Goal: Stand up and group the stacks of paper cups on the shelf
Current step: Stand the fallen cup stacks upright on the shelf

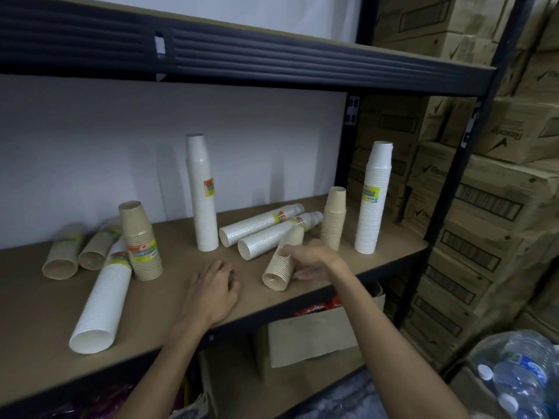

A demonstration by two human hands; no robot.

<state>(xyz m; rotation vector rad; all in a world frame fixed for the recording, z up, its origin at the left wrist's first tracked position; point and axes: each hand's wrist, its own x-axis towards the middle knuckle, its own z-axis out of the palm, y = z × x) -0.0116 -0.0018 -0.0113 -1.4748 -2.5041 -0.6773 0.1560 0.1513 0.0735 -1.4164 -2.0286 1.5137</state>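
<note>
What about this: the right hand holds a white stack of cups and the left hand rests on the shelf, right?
Not quite. The head view shows the right hand holding a brown stack of cups, tilted, not a white one. The left hand does rest on the shelf.

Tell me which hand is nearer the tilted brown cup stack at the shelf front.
Right. The right hand grips the tilted brown cup stack; the left hand rests on the shelf to its left, not touching it.
</note>
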